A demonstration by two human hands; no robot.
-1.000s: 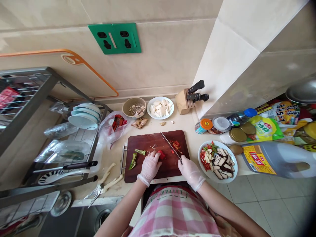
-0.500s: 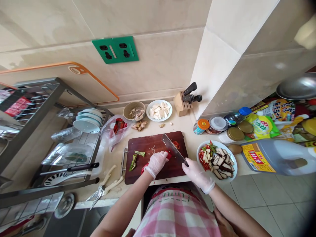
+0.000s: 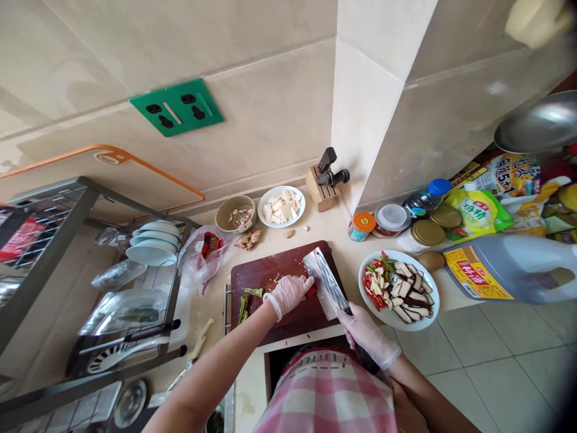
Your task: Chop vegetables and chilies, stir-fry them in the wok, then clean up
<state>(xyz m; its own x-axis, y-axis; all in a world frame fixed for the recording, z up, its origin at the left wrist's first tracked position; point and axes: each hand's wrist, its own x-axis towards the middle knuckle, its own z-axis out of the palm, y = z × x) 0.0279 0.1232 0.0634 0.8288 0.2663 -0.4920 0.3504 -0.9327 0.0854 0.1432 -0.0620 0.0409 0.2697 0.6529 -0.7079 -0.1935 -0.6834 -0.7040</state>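
Two hands in thin clear gloves reach out beyond a pink checked apron (image 3: 329,391), the right one nearer the body. That right hand (image 3: 367,334) is wrapped around the dark handle of a cleaver (image 3: 325,282), whose blade stretches ahead and leftward over the brown cutting board (image 3: 295,319). Its long axis runs on a slant: handle butt toward the apron and to the right, blade end away from the body and to the left, the broad shiny face turned upward. The left hand (image 3: 291,296) rests on the board to the left of the blade, fingers bent over a piece of red pepper (image 3: 311,291) at their tips; the piece lies between that hand and the cleaver, too covered to tell its long axis. Whether blade and pepper touch cannot be told. Strips of green pepper (image 3: 243,310) lie on the board left of the left hand, and a plate (image 3: 361,282) of cut vegetables stands right of the board. Beyond the board come knobbly ginger (image 3: 249,239), a woven-looking basket (image 3: 220,216), a plate of white pieces (image 3: 282,225) and a wooden knife block (image 3: 321,191).
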